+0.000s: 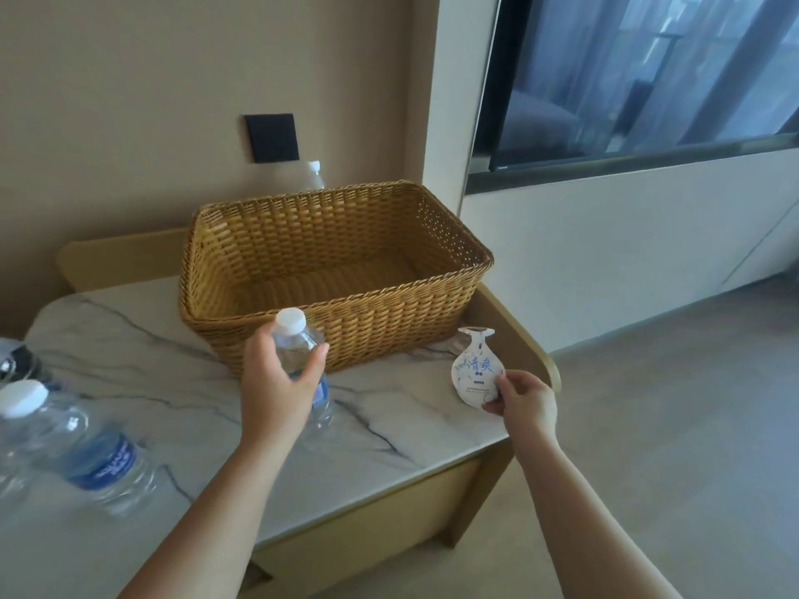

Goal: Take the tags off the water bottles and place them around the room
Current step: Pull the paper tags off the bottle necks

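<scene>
My left hand (pixel 276 382) grips a clear water bottle (pixel 298 339) with a white cap and blue label, upright on the marble table (pixel 173 382) in front of the wicker basket. My right hand (pixel 525 397) pinches a white paper tag (pixel 475 369) with blue writing by its lower edge, held above the table's right corner. The tag is off the bottle. Another bottle (pixel 78 447) with a blue label stands at the table's left. A third bottle (pixel 313 175) pokes up behind the basket.
An empty wicker basket (pixel 337 252) sits at the back of the table. A dark object (pixel 17 365) lies at the far left edge. A black wall switch (pixel 271 138) and a TV (pixel 648 75) hang on the wall. Beige floor (pixel 670 447) lies to the right.
</scene>
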`<control>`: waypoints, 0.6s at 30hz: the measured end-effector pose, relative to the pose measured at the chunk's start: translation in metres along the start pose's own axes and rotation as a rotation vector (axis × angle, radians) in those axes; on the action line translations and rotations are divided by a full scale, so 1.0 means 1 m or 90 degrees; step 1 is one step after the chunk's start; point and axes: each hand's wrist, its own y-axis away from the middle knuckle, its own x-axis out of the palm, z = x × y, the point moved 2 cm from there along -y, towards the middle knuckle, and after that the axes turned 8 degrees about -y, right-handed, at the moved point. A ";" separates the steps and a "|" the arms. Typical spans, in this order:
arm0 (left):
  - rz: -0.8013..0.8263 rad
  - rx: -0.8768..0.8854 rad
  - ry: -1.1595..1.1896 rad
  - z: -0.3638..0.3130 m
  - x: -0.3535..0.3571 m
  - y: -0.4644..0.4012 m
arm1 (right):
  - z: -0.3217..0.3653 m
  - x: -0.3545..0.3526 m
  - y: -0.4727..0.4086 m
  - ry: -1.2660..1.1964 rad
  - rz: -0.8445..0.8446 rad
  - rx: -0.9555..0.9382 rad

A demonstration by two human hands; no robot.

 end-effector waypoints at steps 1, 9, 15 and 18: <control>-0.005 0.001 -0.010 0.002 0.000 0.000 | -0.005 0.001 -0.008 0.016 0.008 0.013; -0.018 -0.005 -0.016 0.005 0.005 0.000 | -0.024 0.013 -0.038 0.151 0.014 0.001; -0.029 -0.007 -0.013 0.007 0.006 0.004 | -0.022 0.011 -0.034 0.188 -0.026 -0.035; -0.028 -0.008 -0.006 0.007 0.007 0.004 | -0.019 0.009 -0.029 0.202 -0.007 -0.041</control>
